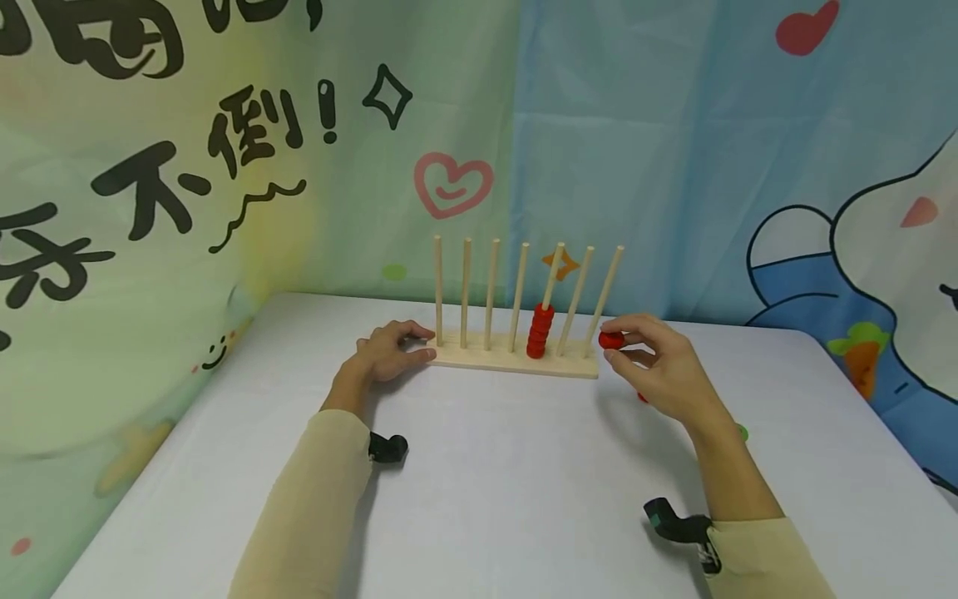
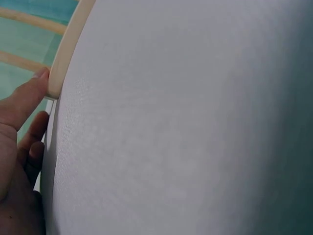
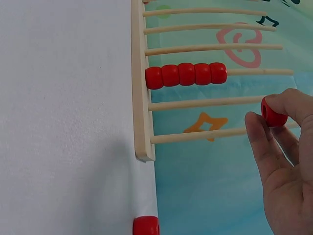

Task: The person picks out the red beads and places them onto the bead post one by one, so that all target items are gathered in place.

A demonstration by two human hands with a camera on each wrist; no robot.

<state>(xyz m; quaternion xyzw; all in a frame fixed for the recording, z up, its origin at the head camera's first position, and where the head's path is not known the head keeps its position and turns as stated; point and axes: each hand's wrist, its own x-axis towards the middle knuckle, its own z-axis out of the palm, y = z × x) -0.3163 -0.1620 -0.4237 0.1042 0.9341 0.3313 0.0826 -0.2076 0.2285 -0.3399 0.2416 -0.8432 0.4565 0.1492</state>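
Observation:
A wooden peg rack (image 1: pixel 516 363) with several upright pegs stands on the table, with a stack of red beads (image 1: pixel 540 333) on one peg right of its middle. My left hand (image 1: pixel 385 353) holds the left end of the rack's base, thumb in front and index finger behind. In the left wrist view, the thumb (image 2: pixel 32 90) lies against the base end. Between thumb and fingertips, my right hand (image 1: pixel 662 366) pinches a loose red bead (image 3: pixel 275 112), raised beside the rightmost peg. The bead's hole shows in the right wrist view.
Another red bead (image 3: pixel 146 226) lies on the table off the rack's right end, mostly hidden by the right hand in the head view. A green bead (image 1: pixel 743 432) shows partly behind the right forearm. A printed cloth (image 1: pixel 621 150) hangs behind the white table (image 1: pixel 494 482).

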